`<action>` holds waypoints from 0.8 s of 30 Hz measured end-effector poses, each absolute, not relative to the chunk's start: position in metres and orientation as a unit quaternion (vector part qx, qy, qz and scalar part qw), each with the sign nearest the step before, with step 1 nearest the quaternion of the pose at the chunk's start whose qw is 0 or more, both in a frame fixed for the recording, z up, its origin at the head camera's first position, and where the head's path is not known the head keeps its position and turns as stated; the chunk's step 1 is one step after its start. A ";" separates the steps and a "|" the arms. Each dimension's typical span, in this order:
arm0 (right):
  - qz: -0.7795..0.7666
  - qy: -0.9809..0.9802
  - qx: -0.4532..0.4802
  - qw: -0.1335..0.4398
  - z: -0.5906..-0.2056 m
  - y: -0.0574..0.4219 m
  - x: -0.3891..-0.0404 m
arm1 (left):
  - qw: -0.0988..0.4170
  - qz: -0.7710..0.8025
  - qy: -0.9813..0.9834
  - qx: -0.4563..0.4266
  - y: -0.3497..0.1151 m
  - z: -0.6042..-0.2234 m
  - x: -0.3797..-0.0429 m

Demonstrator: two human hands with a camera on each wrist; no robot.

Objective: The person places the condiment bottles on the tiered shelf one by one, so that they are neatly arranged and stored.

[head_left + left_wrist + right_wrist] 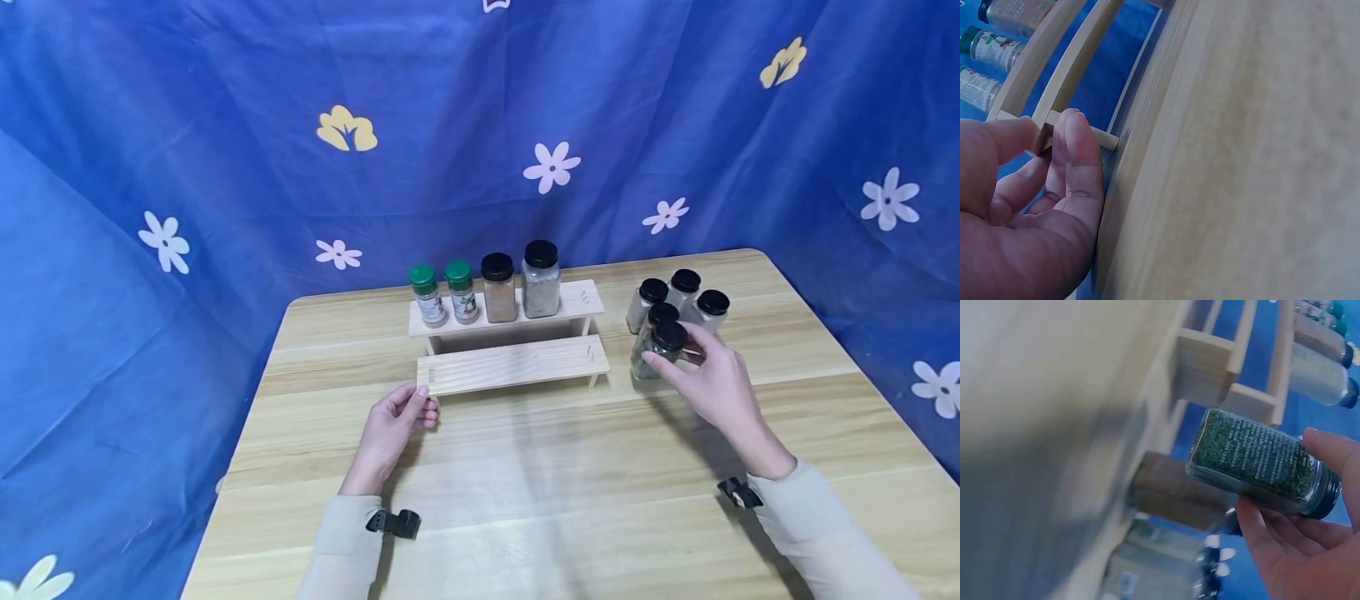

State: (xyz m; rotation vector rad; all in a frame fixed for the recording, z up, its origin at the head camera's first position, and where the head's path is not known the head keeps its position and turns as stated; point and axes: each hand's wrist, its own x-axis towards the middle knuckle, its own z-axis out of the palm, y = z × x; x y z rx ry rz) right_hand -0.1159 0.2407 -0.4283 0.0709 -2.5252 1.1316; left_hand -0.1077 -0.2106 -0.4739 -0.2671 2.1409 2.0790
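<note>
My left hand [392, 427] pinches the front left corner of the lower shelf [517, 365] of a two-step wooden rack. In the left wrist view the thumb lies on the board's top and curled fingers [1082, 156] are underneath. My right hand [716, 379] grips a clear square jar of dried green herbs [1247, 453] near its black lid, thumb on one side and fingers on the other. White print covers the jar's side. Right behind it, a brown-filled jar [1175, 490] stands on the table, partly hidden in the head view.
On the upper shelf [577, 300] stand two green-capped shakers [429, 300], a brown spice jar [499, 298] and a bigger pale jar [542, 292]. Three black-lidded pale jars [708, 312] cluster right of the rack. A blue flowered cloth [450, 167] hangs behind the table [480, 517].
</note>
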 end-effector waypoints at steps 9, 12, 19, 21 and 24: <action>0.426 -0.884 0.056 0.183 -0.382 0.217 -0.132 | 0.073 0.695 0.710 -0.089 -0.211 -0.473 -0.107; 0.430 -0.883 0.062 0.178 -0.364 0.208 -0.141 | 0.073 0.696 0.709 -0.088 -0.211 -0.473 -0.106; 0.433 -0.880 0.071 0.183 -0.345 0.184 -0.166 | 0.068 0.695 0.711 -0.086 -0.210 -0.473 -0.105; 0.439 -0.878 0.067 0.179 -0.345 0.179 -0.172 | 0.068 0.695 0.711 -0.087 -0.210 -0.473 -0.105; 0.453 -0.872 0.070 0.170 -0.345 0.170 -0.181 | 0.066 0.696 0.710 -0.092 -0.211 -0.473 -0.105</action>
